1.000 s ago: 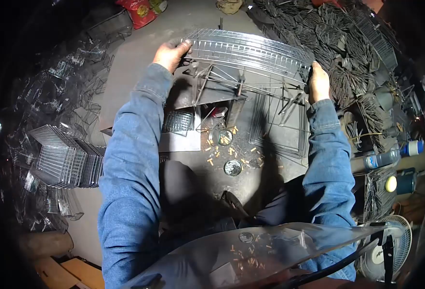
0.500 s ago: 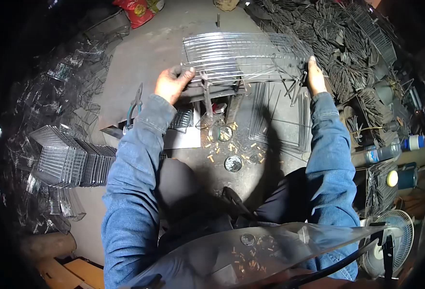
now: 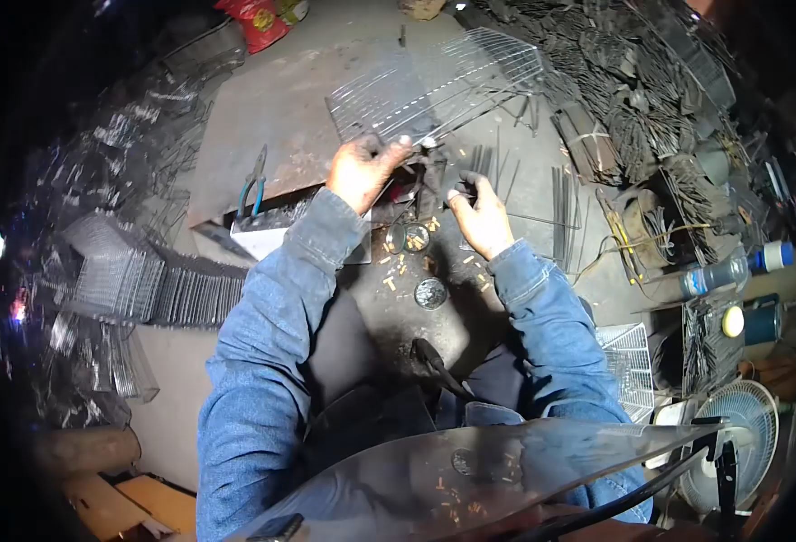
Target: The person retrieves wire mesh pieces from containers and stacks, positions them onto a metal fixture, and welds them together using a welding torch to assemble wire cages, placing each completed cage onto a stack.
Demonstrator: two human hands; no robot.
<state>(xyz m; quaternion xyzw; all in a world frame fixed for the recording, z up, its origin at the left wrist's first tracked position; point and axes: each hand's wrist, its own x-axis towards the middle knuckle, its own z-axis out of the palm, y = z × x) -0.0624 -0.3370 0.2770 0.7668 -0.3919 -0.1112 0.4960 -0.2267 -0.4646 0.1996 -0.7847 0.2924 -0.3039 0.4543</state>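
Note:
My left hand (image 3: 362,172) pinches the near edge of a wire rack (image 3: 443,81), a long panel of thin parallel shiny wires. The rack slants across the grey metal bench, its right end farther from me. My right hand (image 3: 482,215) is off the rack, closer to me. Its fingers are loosely bent, thumb apart, with nothing visible in them. Below and between the hands, two small round dishes (image 3: 417,238) stand side by side among scattered short tan pieces. Another round dish (image 3: 430,294) of grey material lies nearer my knees. Pliers (image 3: 253,185) with blue handles rest left of my left hand.
Stacked wire racks (image 3: 118,275) stand at left. Bundled dark wire rods (image 3: 596,72) fill the upper right. A white wire basket (image 3: 628,366), a water bottle (image 3: 716,278) and a fan (image 3: 732,443) are at right. A clear visor (image 3: 416,479) crosses the lower view.
My right hand has let go of the rack's right end and come left and nearer to me. The rack has swung, its right end now farther away. My left hand keeps hold of it.

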